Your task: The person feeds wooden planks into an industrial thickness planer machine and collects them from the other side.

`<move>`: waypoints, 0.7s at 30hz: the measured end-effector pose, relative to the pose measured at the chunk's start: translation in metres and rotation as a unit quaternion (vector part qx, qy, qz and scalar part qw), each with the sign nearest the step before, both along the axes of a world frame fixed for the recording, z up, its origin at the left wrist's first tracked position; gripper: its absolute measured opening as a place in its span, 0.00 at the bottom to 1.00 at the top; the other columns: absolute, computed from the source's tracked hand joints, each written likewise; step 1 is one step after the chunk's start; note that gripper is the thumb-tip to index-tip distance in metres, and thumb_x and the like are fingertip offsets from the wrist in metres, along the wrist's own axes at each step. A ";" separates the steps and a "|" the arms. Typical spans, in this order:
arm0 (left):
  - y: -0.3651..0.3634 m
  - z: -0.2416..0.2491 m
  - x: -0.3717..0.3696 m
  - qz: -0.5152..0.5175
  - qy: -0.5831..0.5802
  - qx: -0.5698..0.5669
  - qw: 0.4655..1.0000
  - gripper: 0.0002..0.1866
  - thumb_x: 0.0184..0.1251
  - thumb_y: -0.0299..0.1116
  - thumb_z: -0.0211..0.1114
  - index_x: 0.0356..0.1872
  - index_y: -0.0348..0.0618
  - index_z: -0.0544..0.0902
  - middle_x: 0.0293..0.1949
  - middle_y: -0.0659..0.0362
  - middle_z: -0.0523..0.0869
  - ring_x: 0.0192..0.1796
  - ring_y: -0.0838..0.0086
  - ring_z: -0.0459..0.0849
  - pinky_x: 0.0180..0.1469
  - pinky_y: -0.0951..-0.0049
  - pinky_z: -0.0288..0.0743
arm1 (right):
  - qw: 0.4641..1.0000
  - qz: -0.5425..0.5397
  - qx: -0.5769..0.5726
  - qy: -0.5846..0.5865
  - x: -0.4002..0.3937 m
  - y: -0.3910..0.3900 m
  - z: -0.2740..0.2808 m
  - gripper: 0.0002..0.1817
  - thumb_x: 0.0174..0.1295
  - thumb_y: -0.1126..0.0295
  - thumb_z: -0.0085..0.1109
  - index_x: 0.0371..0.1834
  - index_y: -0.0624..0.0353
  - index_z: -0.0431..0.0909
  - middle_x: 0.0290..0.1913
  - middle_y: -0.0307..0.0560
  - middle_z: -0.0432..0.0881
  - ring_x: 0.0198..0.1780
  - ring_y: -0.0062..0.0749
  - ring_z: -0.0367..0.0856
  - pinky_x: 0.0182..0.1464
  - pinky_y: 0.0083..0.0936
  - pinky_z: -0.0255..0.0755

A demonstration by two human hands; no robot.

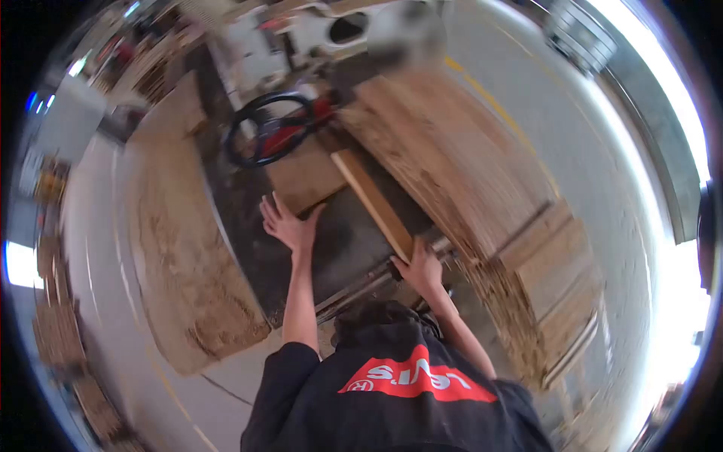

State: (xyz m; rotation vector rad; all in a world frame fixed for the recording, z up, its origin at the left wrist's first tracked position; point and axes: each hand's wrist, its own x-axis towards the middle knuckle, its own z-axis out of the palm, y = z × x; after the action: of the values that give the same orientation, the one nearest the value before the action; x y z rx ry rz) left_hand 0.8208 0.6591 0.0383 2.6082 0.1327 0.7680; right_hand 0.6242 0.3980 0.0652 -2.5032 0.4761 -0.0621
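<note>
A long, narrow wooden strip (374, 203) lies slantwise over the dark metal machine table (331, 245). Its near end is gripped by my right hand (420, 270), with the fingers bent around it. My left hand (290, 226) is above the table with its fingers spread and nothing in them. Just beyond that hand, a flat piece of brown board (305, 177) lies on the table. Farther back stands a black handwheel (271, 128) with a red part at its centre.
Long wooden planks are stacked (467, 166) along the right of the machine, with shorter boards (557, 264) nearer me. To the left is a wide, dusty wooden side table (181, 248). A white machine body (331, 34) rises at the back. Yellow lines mark the floor (587, 135).
</note>
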 end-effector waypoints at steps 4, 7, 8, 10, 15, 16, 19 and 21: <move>0.029 0.004 0.002 0.053 -0.033 -0.092 0.994 0.65 0.54 0.70 0.81 0.85 0.42 0.60 0.83 0.41 0.63 0.86 0.45 0.57 0.80 0.36 0.52 | 0.999 0.007 -0.035 -0.008 -0.005 -0.001 -0.011 0.49 0.62 0.43 0.77 0.75 0.67 0.68 0.61 0.73 0.83 0.59 0.72 0.83 0.57 0.57 0.79; 0.077 -0.017 0.030 0.101 -0.040 -0.096 0.989 0.60 0.60 0.70 0.77 0.84 0.42 0.61 0.83 0.39 0.62 0.85 0.42 0.56 0.80 0.34 0.51 | 0.998 -0.010 0.010 0.053 0.000 0.000 0.003 0.49 0.62 0.44 0.77 0.76 0.68 0.67 0.63 0.74 0.82 0.61 0.73 0.82 0.60 0.56 0.78; 0.107 -0.015 0.043 0.122 -0.042 -0.069 0.989 0.59 0.62 0.70 0.75 0.84 0.41 0.61 0.83 0.39 0.62 0.85 0.41 0.55 0.80 0.33 0.50 | 0.999 -0.007 0.002 0.048 -0.001 0.000 0.002 0.48 0.63 0.45 0.77 0.76 0.67 0.67 0.63 0.75 0.82 0.62 0.73 0.82 0.61 0.56 0.78; 0.171 -0.014 0.072 0.181 -0.026 -0.004 0.983 0.58 0.64 0.70 0.73 0.84 0.41 0.61 0.82 0.36 0.61 0.85 0.38 0.54 0.80 0.31 0.48 | 0.999 -0.002 -0.013 0.035 -0.002 0.002 0.000 0.48 0.64 0.46 0.77 0.77 0.67 0.66 0.63 0.76 0.81 0.63 0.74 0.81 0.62 0.55 0.77; 0.294 0.013 0.118 0.300 0.151 0.033 0.941 0.66 0.51 0.72 0.81 0.85 0.44 0.62 0.83 0.35 0.61 0.86 0.37 0.53 0.80 0.28 0.50 | 0.999 0.004 -0.031 0.045 -0.001 0.000 -0.005 0.48 0.65 0.47 0.76 0.78 0.67 0.66 0.65 0.76 0.80 0.64 0.74 0.80 0.65 0.55 0.75; 0.309 0.013 0.119 0.293 0.172 0.019 0.940 0.67 0.49 0.72 0.82 0.85 0.45 0.62 0.82 0.36 0.62 0.85 0.38 0.55 0.80 0.30 0.52 | 0.998 0.001 -0.032 0.063 0.000 0.000 -0.004 0.48 0.65 0.47 0.76 0.78 0.67 0.66 0.65 0.76 0.80 0.64 0.74 0.80 0.65 0.55 0.75; 0.342 0.018 0.122 0.267 0.241 -0.016 0.933 0.68 0.43 0.70 0.85 0.85 0.48 0.64 0.80 0.40 0.68 0.83 0.42 0.63 0.82 0.35 0.56 | 0.998 0.006 -0.047 0.048 -0.004 -0.003 -0.013 0.48 0.65 0.47 0.76 0.78 0.68 0.66 0.65 0.77 0.80 0.64 0.75 0.80 0.65 0.54 0.75; 0.347 0.026 0.121 0.247 0.300 -0.039 0.921 0.67 0.41 0.68 0.87 0.84 0.48 0.67 0.78 0.44 0.75 0.81 0.46 0.70 0.81 0.38 0.59 | 0.997 0.016 -0.065 0.024 -0.006 -0.005 -0.017 0.48 0.66 0.47 0.76 0.76 0.72 0.66 0.63 0.77 0.80 0.63 0.76 0.80 0.63 0.56 0.75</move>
State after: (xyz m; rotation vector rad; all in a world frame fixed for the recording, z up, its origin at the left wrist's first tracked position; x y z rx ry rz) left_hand 0.9422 1.0059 0.0641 2.6659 1.0034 0.0661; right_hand 0.6184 0.3926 0.0477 -2.6448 0.4645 -0.0201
